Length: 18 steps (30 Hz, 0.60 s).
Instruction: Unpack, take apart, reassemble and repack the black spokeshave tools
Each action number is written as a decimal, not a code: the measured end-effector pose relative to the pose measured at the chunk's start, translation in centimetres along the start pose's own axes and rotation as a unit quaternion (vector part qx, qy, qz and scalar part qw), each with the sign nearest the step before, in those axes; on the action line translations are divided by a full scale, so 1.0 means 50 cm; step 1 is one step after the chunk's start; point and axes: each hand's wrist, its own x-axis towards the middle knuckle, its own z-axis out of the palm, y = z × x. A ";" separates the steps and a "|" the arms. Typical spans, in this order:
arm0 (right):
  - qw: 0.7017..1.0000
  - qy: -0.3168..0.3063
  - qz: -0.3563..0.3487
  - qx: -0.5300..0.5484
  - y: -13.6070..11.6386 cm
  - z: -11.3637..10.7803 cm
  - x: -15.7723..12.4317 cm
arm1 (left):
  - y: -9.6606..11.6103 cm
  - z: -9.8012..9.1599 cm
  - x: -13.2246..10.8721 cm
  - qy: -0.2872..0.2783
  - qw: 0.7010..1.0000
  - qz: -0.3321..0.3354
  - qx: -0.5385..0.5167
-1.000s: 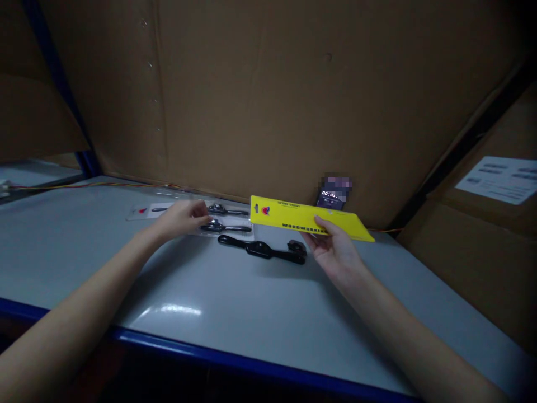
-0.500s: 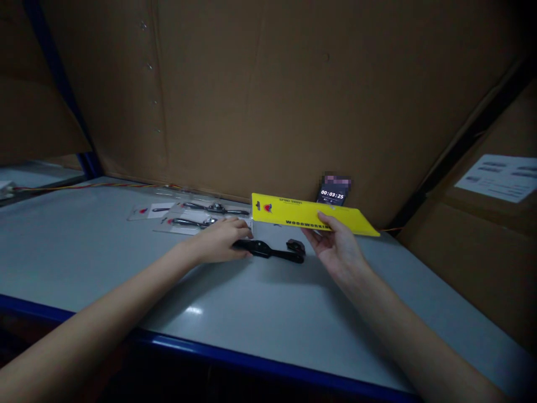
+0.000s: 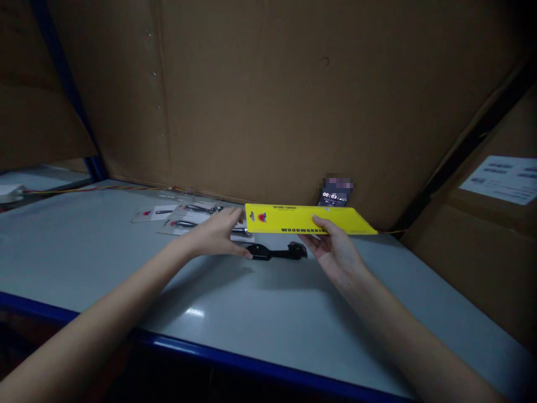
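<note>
A yellow backing card (image 3: 285, 219) printed "WOODWORKING" is held above the table by my right hand (image 3: 338, 252), thumb on top and fingers beneath. At its left end, my left hand (image 3: 218, 230) has its fingers and thumb spread apart, with the fingertips close to the card's edge. Whether they touch it I cannot tell. Below the card lies a black spokeshave (image 3: 274, 253), its left end hidden behind my left thumb. A small dark part (image 3: 298, 249) is by the spokeshave's right end.
Clear packs with spokeshaves (image 3: 188, 224) lie on the grey table (image 3: 235, 313), left of centre. A phone with a timer (image 3: 334, 193) leans on the cardboard wall (image 3: 243, 101). Wires (image 3: 104, 189) run along the back. A blue rail (image 3: 201, 350) edges the front.
My left hand has let go of the spokeshave and risen to the card's left end, fingers spreading. The yellow card has shifted slightly left and levelled out in my right hand.
</note>
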 end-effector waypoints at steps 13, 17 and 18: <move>0.973 -0.184 0.067 -0.120 -0.006 0.020 -0.041 | 0.084 -0.007 -0.008 0.043 0.997 0.061 -0.016; 0.957 -0.230 0.063 -0.166 -0.016 0.020 -0.047 | 0.033 -0.057 -0.010 0.102 0.985 -0.051 -0.133; 0.955 -0.230 0.055 -0.176 -0.016 0.019 -0.047 | 0.015 -0.071 -0.013 0.115 0.978 -0.079 -0.154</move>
